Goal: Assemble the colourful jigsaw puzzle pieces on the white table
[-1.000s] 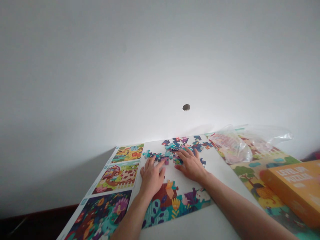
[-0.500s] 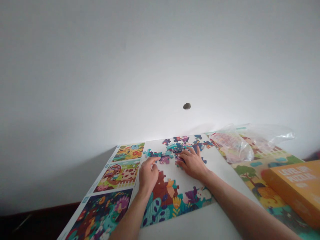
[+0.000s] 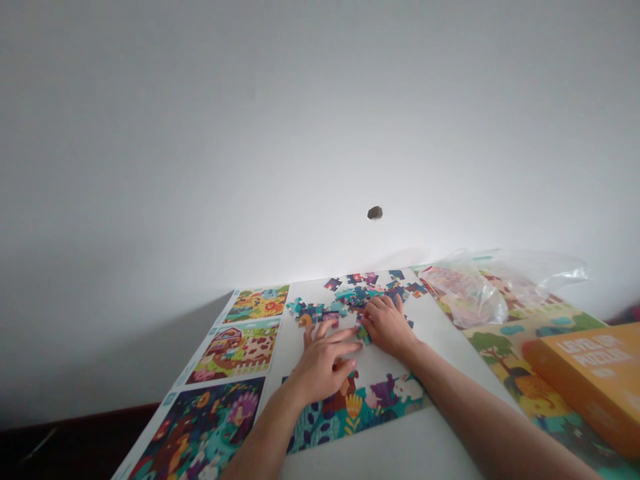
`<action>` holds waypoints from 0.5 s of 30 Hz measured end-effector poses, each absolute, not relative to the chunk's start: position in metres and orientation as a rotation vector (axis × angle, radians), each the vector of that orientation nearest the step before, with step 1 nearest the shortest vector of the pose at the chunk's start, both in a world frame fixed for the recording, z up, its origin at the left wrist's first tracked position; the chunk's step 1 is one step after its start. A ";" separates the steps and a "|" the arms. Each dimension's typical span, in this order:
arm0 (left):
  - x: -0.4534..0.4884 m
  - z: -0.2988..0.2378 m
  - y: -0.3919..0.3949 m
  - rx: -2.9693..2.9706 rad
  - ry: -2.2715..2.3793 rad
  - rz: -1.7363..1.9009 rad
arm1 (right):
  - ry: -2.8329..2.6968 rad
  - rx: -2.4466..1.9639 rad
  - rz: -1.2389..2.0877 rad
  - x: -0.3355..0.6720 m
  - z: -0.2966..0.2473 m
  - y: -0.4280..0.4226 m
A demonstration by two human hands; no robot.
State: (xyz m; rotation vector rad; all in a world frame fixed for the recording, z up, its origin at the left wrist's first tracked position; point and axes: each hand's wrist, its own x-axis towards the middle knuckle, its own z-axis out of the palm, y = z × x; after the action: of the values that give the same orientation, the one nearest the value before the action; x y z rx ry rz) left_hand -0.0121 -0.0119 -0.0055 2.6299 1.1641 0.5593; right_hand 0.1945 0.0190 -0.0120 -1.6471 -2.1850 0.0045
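Your left hand (image 3: pixel 325 363), fingers spread, has moved in beside your right hand (image 3: pixel 389 327), whose fingers curl against a teal jigsaw piece (image 3: pixel 365 335); any pinch is unclear. Fitting appears in hand; that piece seemingly needs seating toward the assembled section (image 3: pixel 360 408). Loose pieces (image 3: pixel 357 297) lie beyond.

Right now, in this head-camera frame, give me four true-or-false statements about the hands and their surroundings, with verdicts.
1. A small teal jigsaw piece lies between the left hand and the right hand. True.
2. An orange cardboard box sits to the left of the hands. False: it sits to their right.
3. A crumpled clear plastic bag lies beyond the right hand. True.
4. The white wall is unmarked. False: a small dark hole shows in it.
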 end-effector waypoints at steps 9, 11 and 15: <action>-0.007 -0.001 -0.016 2.648 1.129 0.579 | -2.134 -1.693 0.011 0.194 -0.014 0.021; -0.006 0.000 -0.017 2.652 1.090 0.574 | -2.109 -1.728 0.017 0.194 -0.015 0.020; -0.005 0.004 -0.019 2.662 1.027 0.565 | -2.150 -1.769 0.063 0.193 -0.017 0.021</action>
State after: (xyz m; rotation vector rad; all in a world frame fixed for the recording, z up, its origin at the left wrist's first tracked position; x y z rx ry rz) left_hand -0.0046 -0.0193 0.0044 2.6625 1.0267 0.5653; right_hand 0.1932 0.0211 -0.0167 -1.7688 -2.1495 0.0632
